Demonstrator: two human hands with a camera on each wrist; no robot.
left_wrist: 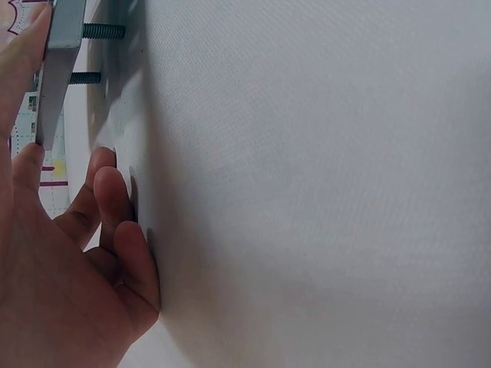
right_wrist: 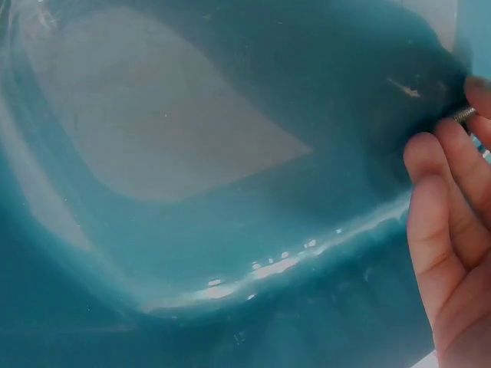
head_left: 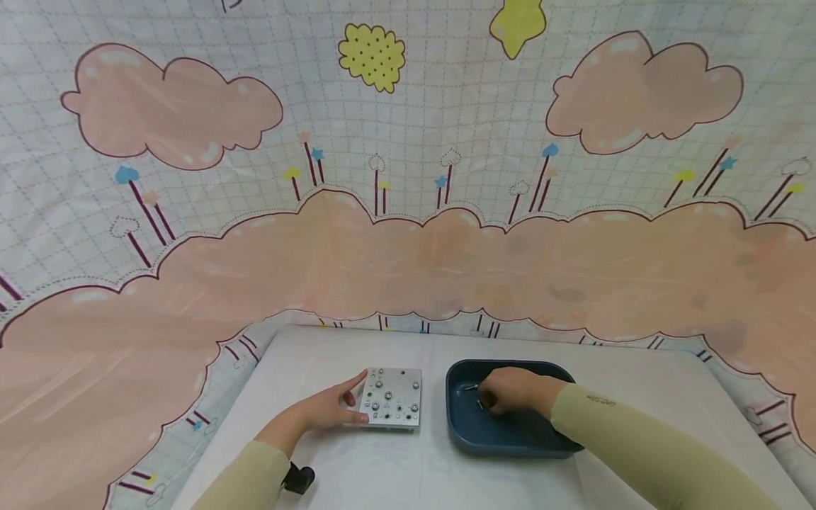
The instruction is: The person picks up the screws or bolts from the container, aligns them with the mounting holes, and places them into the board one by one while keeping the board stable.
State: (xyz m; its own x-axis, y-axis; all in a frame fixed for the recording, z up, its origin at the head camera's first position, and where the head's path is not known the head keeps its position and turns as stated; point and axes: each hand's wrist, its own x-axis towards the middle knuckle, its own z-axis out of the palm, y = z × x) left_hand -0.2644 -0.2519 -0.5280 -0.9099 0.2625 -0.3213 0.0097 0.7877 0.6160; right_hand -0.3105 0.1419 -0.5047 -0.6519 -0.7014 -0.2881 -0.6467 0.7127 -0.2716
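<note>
My left hand [head_left: 321, 409] holds a silver metal plate [head_left: 395, 388] at its left side, index finger at the far corner and thumb at the near one. Several screw heads and holes dot the plate's top. Threaded bolts [left_wrist: 103, 31] stick out of its underside in the left wrist view, while the other fingers curl loosely by the table. Inside a dark blue tray [head_left: 450, 418], my right hand [head_left: 513, 391] pinches a small screw [right_wrist: 465, 114] between thumb and fingertips. Its threaded shank shows there; the rest is hidden by the fingers. Another small screw [head_left: 471, 387] lies in the tray beside the hand.
A white-covered table [head_left: 357, 482] carries the plate on the left and the tray on the right, with a gap between them. A small black object [head_left: 298, 479] shows beside the left sleeve. Behind the table hangs a patterned cloth [head_left: 421, 276] with clouds.
</note>
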